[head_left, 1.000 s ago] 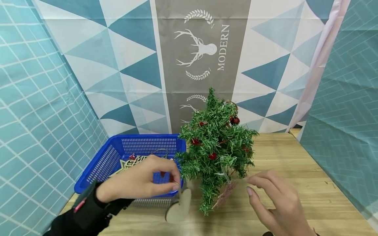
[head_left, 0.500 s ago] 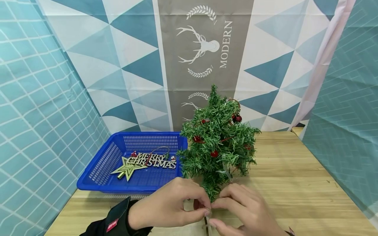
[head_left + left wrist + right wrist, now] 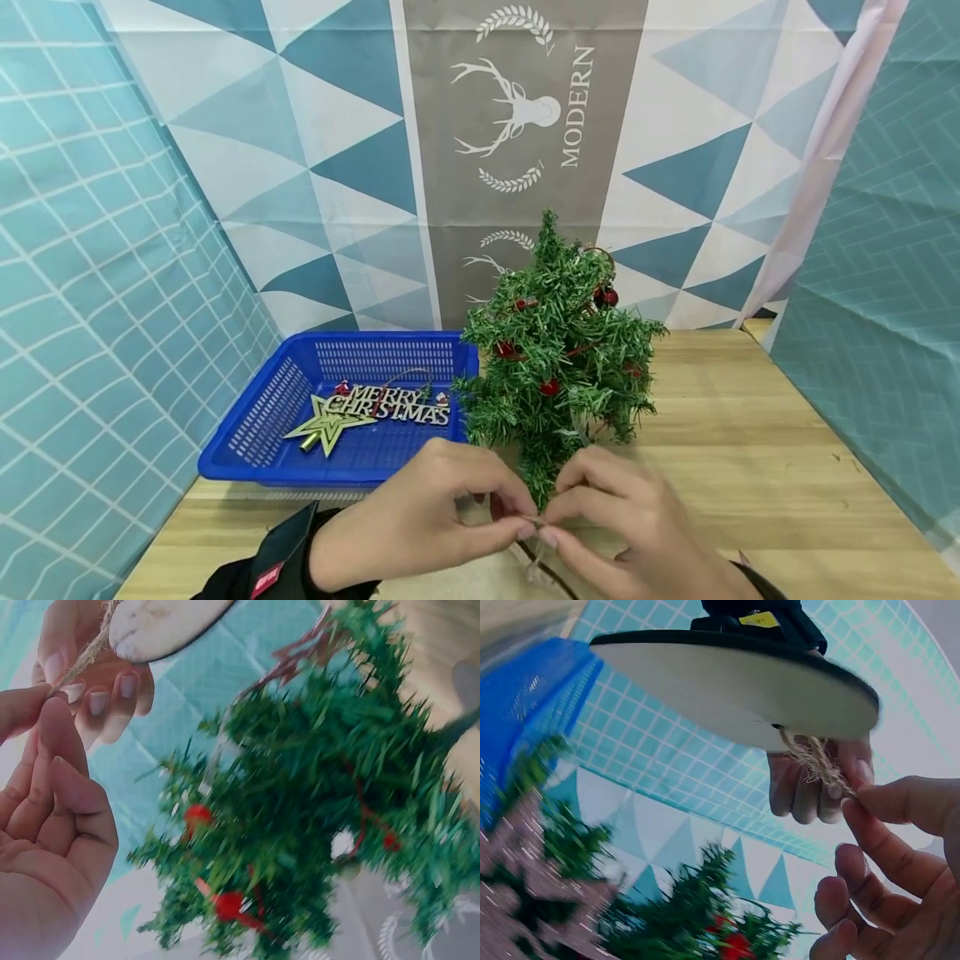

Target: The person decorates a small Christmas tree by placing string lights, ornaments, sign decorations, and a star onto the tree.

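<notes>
My left hand point(image 3: 442, 512) and right hand point(image 3: 622, 521) meet in front of a small green Christmas tree point(image 3: 555, 342). Both pinch a piece of rough twine point(image 3: 817, 761) between thumb and index finger, their fingertips almost touching. The twine passes through a hole in a flat, pale wooden ornament point(image 3: 727, 690) with a dark edge, which hangs below the hands. From the head view it shows nearly edge-on, so its full outline is hidden. In the left wrist view, the left hand point(image 3: 52, 825) is nearest the camera and the ornament point(image 3: 169, 626) is partly cut off.
On the left stands a blue plastic basket point(image 3: 217, 454) containing a gold star point(image 3: 327, 423) and a "Merry Christmas" sign point(image 3: 390, 404). Red baubles point(image 3: 550, 387) and a pink glittery star point(image 3: 555, 885) hang on the tree. The wooden table point(image 3: 750, 450) extends right.
My left hand has carried the wooden ornament rightward, away from the basket. My right hand has moved left to meet it and now pinches the twine too.
</notes>
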{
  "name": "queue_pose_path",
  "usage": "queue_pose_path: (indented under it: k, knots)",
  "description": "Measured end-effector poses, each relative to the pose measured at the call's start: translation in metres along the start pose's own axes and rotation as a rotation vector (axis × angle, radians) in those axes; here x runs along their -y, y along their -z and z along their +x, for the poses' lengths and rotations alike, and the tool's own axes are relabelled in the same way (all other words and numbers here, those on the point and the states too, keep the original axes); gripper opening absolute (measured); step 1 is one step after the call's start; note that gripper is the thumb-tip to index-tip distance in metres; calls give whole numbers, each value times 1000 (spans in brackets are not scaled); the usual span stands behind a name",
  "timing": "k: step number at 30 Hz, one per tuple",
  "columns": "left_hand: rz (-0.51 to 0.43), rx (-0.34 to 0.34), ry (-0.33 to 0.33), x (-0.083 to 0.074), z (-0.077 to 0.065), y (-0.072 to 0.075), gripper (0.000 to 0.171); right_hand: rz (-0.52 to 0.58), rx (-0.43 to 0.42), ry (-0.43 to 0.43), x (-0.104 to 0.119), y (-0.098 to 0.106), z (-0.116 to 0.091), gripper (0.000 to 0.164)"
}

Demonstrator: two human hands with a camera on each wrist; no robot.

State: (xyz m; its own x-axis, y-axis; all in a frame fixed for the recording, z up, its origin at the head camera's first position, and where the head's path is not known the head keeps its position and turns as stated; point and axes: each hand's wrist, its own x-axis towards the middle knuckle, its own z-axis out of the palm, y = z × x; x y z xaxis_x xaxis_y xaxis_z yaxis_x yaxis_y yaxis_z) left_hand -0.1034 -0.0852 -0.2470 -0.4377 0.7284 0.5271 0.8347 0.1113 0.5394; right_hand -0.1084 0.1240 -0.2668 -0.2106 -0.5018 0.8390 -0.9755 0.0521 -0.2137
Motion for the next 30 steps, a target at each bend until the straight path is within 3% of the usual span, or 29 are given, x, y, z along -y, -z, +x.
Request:
queue_pose_path:
  k: [6, 11, 16, 18, 19, 23, 25, 27, 30]
  knots:
    - [86, -94, -3, -3, 10, 18, 16, -150, -13, -131, 7, 18, 24, 7]
    - [183, -191, 11, 1, 25, 29, 15, -255, -8, -208, -3, 26, 40, 7]
    - [272, -318, 33, 15, 38, 31, 14, -412, 17, -298, -18, 28, 47, 7]
    - [280, -382, -1, 35, 41, 27, 17, -473, 18, -306, -23, 28, 49, 7]
    - [286, -399, 3, 38, 43, 27, 17, -500, 16, -305, -26, 28, 49, 6]
    - [314, -434, 0, 45, 51, 26, 17, -576, 17, -312, -32, 29, 51, 5]
    - [349, -414, 31, 34, 56, 29, 18, -604, 23, -314, -33, 29, 51, 4]
    - [404, -425, 2, 45, 59, 27, 19, -627, 27, -320, -34, 29, 52, 5]
    - [530, -447, 5, 48, 63, 26, 18, -674, 31, -327, -35, 29, 53, 6]
